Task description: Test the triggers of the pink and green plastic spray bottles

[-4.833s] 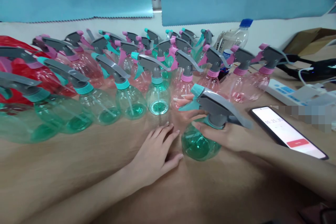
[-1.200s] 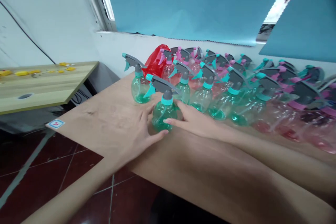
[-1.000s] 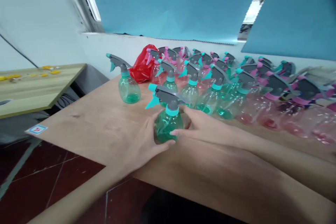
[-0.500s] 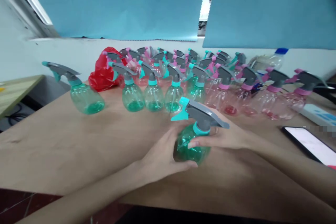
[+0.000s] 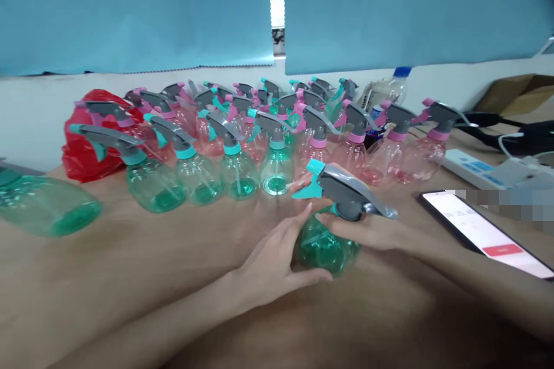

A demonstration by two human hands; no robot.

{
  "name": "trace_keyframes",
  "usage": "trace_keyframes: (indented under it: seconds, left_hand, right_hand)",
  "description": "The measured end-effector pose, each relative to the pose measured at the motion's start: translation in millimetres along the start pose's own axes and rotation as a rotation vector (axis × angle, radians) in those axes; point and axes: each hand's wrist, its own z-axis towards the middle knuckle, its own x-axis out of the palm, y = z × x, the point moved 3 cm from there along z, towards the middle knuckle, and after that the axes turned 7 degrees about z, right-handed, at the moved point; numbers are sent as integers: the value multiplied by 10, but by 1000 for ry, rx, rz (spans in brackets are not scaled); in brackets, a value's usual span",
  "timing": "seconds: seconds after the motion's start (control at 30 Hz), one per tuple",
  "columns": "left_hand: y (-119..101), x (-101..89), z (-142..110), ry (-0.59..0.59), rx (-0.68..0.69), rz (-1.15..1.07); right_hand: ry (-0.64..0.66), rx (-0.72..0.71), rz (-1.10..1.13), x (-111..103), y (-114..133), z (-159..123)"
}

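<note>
A green see-through spray bottle (image 5: pixel 326 248) with a grey and turquoise trigger head (image 5: pixel 346 187) is between my two hands, close to me over the table. My left hand (image 5: pixel 277 262) curves round the body's left side, thumb low on the front. Fingers of my right hand (image 5: pixel 363 230) wrap the neck and collar from the right, partly covering the turquoise ring. Behind it stands a green spray bottle (image 5: pixel 277 176), one of several in a front row. To their right are pink spray bottles (image 5: pixel 424 155).
More spray bottles crowd toward the wall beside a red plastic bag (image 5: pixel 93 150). Far left, a green bottle (image 5: pixel 47 204) is cut off by the frame. At right lie a phone (image 5: pixel 480 236), a white power strip (image 5: pixel 476 170) and black straps (image 5: pixel 493 132); a cardboard box (image 5: pixel 515 95) sits behind.
My view has turned right, so the rows appear further left. My right fingers now cover more of the collar. Both hands keep hold of the same green spray bottle.
</note>
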Motion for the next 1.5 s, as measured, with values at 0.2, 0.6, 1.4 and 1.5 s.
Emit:
trace_keyframes:
  seconds: [0.2, 0.6, 1.4, 1.5]
  left_hand:
    - [197, -65, -139, 66, -56, 269]
    - [293, -142, -240, 74, -66, 428]
    - [292, -153, -216, 90, -75, 417]
    - [293, -151, -212, 83, -74, 423]
  right_hand:
    - [-21, 61, 120, -51, -34, 98]
    - [-217, 107, -146, -121, -76, 176]
    - [-68, 167, 140, -44, -16, 236]
    - [-47, 187, 220, -31, -74, 203]
